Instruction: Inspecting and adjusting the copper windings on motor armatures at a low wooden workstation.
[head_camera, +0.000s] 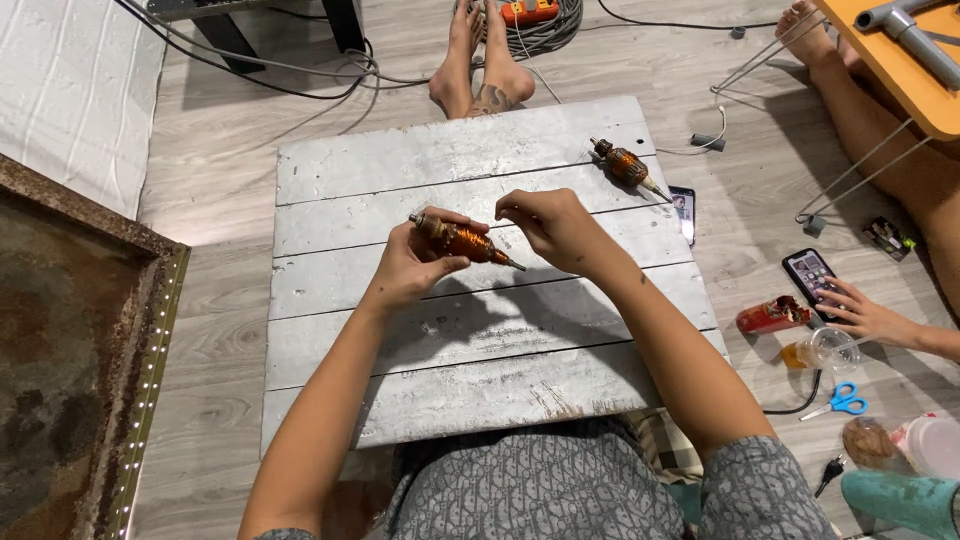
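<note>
Two bare hands work a copper-wound motor armature above a low grey plank surface.

Nearest the camera, the left hand (415, 262) closes its fingers and thumb around the fat end of the armature (463, 241), holding it in the air just over the surface (480, 370) with its thin shaft pointing right. The right hand (550, 225) hovers just beside that shaft, its fingertips pinched together, though whether they grip anything is too small to tell. Farther back, a second armature (625, 165) lies on the surface near its right edge. Off to the right on the floor, another person's hand (868, 315) rests by a phone (808, 272), with blue-handled scissors (840, 400) nearby.
</note>
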